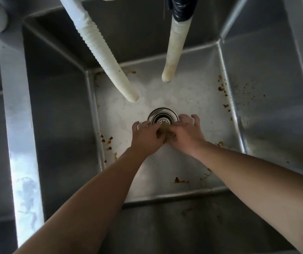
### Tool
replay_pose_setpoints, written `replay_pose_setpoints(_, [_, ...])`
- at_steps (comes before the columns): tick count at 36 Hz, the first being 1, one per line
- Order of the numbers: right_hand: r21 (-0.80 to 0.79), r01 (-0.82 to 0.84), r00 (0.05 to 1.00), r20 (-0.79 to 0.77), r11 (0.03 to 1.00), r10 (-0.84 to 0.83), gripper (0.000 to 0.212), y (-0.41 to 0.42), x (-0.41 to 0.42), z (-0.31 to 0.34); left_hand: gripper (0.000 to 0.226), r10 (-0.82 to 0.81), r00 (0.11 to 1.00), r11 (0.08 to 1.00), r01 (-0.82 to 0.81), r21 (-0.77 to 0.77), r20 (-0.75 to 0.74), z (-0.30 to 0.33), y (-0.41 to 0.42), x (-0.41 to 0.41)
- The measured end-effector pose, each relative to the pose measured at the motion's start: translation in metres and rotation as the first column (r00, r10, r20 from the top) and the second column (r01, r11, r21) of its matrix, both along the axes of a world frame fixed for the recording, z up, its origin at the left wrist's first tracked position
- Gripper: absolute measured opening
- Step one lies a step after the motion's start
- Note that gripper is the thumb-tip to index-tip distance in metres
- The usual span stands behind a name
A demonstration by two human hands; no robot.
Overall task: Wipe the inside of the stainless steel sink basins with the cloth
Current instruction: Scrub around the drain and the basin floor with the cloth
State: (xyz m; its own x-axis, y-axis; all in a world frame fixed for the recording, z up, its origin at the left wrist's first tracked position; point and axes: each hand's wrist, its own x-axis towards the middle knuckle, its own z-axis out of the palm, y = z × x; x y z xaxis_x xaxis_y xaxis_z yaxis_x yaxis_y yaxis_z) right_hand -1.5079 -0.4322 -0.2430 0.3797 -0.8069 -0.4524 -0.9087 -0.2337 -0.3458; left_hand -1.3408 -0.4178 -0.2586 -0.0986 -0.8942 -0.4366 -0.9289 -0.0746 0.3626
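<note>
I look straight down into a deep stainless steel sink basin (121,114) with brown food stains along its floor edges. Both arms reach to the bottom, just in front of the round drain strainer (162,117). Between the hands sits a small brownish cloth (163,130), crumpled and mostly hidden. My left hand (145,137) holds the cloth's left side with curled fingers. My right hand (185,133) grips its right side, with its outer fingers resting on the basin floor beside the drain.
Two pale corrugated hoses hang into the basin, one slanting from the upper left (106,54) and one with black tape at the top (174,52). A steel divider (19,125) separates a second basin on the left. Brown specks dot the right wall (247,92).
</note>
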Motion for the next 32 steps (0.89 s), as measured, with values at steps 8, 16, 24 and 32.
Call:
replay_pose_setpoints(8, [0.157, 0.042, 0.996, 0.067, 0.987, -0.053, 0.02, -0.016, -0.005, -0.001, 0.049, 0.034, 0.996, 0.976, -0.015, 0.219, -0.084, 0.017, -0.019, -0.014])
replay_pose_setpoints(16, [0.275, 0.097, 0.99, 0.075, 0.957, -0.122, 0.026, -0.022, 0.006, 0.004, 0.034, -0.057, 0.998, 0.944, 0.04, 0.327, 0.041, 0.017, -0.028, -0.024])
replay_pose_setpoints(24, [0.158, 0.09, 0.996, -0.033, 0.983, -0.086, 0.036, 0.003, 0.014, -0.004, 0.037, -0.045, 0.999, 0.937, 0.037, 0.347, 0.016, 0.017, -0.021, -0.025])
replay_pose_setpoints(32, [0.168, 0.075, 0.996, -0.06, 0.983, -0.065, 0.026, -0.011, 0.016, 0.001, 0.027, 0.04, 0.999, 0.964, -0.034, 0.265, -0.015, 0.017, -0.011, -0.023])
